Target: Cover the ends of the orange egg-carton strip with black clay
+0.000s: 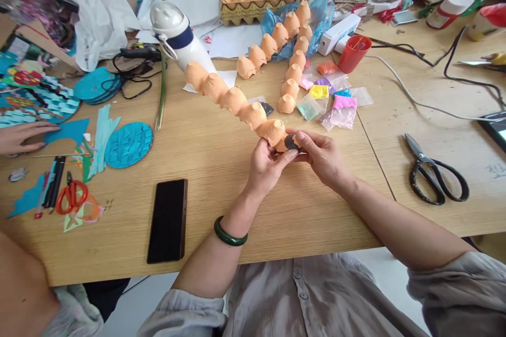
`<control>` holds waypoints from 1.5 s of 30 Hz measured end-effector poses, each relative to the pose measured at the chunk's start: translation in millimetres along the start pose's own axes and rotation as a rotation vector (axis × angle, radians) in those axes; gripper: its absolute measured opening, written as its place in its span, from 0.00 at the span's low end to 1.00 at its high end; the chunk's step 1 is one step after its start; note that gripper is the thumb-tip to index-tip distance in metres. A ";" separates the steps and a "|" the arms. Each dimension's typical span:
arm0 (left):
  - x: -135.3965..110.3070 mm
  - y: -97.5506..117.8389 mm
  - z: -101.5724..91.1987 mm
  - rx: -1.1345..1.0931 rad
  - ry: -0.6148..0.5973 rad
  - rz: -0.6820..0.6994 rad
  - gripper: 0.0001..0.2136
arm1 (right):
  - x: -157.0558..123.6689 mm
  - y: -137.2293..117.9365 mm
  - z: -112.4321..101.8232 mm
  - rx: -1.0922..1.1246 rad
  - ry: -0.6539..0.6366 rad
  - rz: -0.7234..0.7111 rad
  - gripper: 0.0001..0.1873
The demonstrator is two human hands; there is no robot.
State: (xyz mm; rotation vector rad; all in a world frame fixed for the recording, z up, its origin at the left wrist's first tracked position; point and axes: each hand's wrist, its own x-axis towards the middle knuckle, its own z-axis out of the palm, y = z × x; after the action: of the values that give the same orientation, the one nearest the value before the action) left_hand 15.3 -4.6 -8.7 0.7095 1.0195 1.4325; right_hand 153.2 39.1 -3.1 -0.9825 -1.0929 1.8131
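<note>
A strip of orange egg-carton cups (233,101) slants up and away to the left above the table. My left hand (269,166) is closed around its near end. At that end cup sits a dark patch (291,142), which looks like black clay. My right hand (322,155) pinches this end, its thumb pressed on the dark patch. Beyond the held strip lie two more orange cup strips, one on the left (269,45) and one on the right (294,71). Small bags of coloured clay (342,108) lie right of them.
A phone (167,221) lies left of my forearm, black scissors (430,168) at the right. A white bottle (177,31), egg trays (253,5) and a red cup (354,54) stand farther back. Another person's hand (27,137) rests by blue paper at the left.
</note>
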 end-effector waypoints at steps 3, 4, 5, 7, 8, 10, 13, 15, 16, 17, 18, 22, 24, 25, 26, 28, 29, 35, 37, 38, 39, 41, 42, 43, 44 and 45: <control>1.8 -0.9 -1.4 -0.003 0.009 0.005 0.24 | 1.5 0.2 -0.7 0.025 -0.004 -0.001 0.26; 2.4 -1.4 -1.8 0.002 0.016 0.003 0.24 | 1.8 0.3 -1.2 0.028 -0.002 -0.001 0.26; 2.8 -1.8 -2.0 0.008 0.018 -0.006 0.24 | 2.0 0.4 -1.9 0.027 0.002 0.001 0.25; 3.5 -1.9 -2.2 -0.008 -0.022 -0.023 0.24 | 2.5 0.8 -4.1 0.020 0.022 -0.005 0.24; 3.9 -1.6 -2.3 -0.024 -0.055 -0.030 0.24 | 3.2 1.1 -5.4 0.017 0.027 -0.013 0.23; 5.3 -0.7 -2.6 -0.079 -0.060 -0.013 0.21 | 5.6 2.1 -8.2 0.001 0.021 -0.026 0.21; 7.8 1.7 -3.6 -0.110 -0.099 -0.013 0.23 | 10.5 4.3 -10.5 -0.014 -0.031 -0.037 0.15; 8.8 3.4 -4.4 -0.096 -0.087 -0.031 0.25 | 12.4 6.0 -9.7 -0.005 -0.062 -0.028 0.15; 9.0 4.2 -4.8 -0.089 -0.077 -0.048 0.26 | 12.8 6.9 -8.8 0.001 -0.062 -0.027 0.16; 9.0 4.8 -5.2 -0.085 -0.070 -0.066 0.26 | 12.8 7.7 -7.7 0.007 -0.058 -0.027 0.18; 8.9 5.2 -5.6 -0.084 -0.075 -0.084 0.27 | 12.7 8.4 -6.7 0.015 -0.054 -0.034 0.20; 8.4 5.6 -7.5 -0.072 -0.047 -0.049 0.24 | 11.8 8.3 -4.5 0.031 -0.077 -0.012 0.25; 8.2 5.9 -8.2 -0.058 -0.051 -0.037 0.21 | 11.2 6.8 -4.4 0.053 -0.087 0.002 0.26; 7.9 6.2 -8.5 -0.059 -0.072 -0.038 0.20 | 10.7 6.1 -4.5 0.063 -0.089 0.005 0.26; 7.5 6.6 -8.5 -0.063 -0.096 -0.036 0.19 | 10.3 5.5 -4.6 0.069 -0.087 0.005 0.27; 6.4 7.4 -8.2 -0.069 -0.115 -0.053 0.17 | 9.3 5.4 -4.7 0.076 -0.075 -0.007 0.27; 5.8 7.8 -7.8 -0.068 -0.105 -0.061 0.16 | 8.9 5.8 -4.8 0.076 -0.073 -0.013 0.27; 3.7 9.8 -8.1 -0.030 -0.024 -0.081 0.26 | 7.9 8.6 -5.3 0.104 -0.120 -0.007 0.28; 3.6 10.5 -9.2 -0.023 -0.046 -0.075 0.28 | 6.5 7.1 -5.1 0.099 -0.137 -0.032 0.27; 3.4 10.7 -9.6 -0.027 -0.056 -0.073 0.28 | 5.4 6.0 -4.8 0.088 -0.140 -0.055 0.27; 3.2 10.8 -9.8 -0.034 -0.063 -0.073 0.27 | 4.1 4.8 -4.4 0.070 -0.140 -0.078 0.26; 2.7 10.9 -9.3 -0.045 -0.051 -0.075 0.27 | 1.8 3.1 -3.5 0.022 -0.146 -0.107 0.27; 2.6 11.0 -8.7 -0.049 -0.034 -0.076 0.27 | 1.0 2.8 -3.0 0.003 -0.154 -0.113 0.27; 2.4 11.1 -8.1 -0.054 -0.016 -0.076 0.28 | 0.7 2.9 -2.7 -0.004 -0.162 -0.112 0.28; 2.4 11.3 -7.6 -0.063 -0.001 -0.075 0.28 | 0.8 3.3 -2.5 0.001 -0.169 -0.106 0.29; 2.5 11.7 -7.4 -0.076 0.005 -0.075 0.29 | 1.4 3.9 -2.5 0.017 -0.171 -0.100 0.31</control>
State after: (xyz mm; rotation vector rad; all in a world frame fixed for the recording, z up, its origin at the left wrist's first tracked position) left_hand 3.2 -2.8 -1.8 0.6062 0.9803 1.4008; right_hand 154.0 39.9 -7.9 -0.7599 -1.2068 1.8475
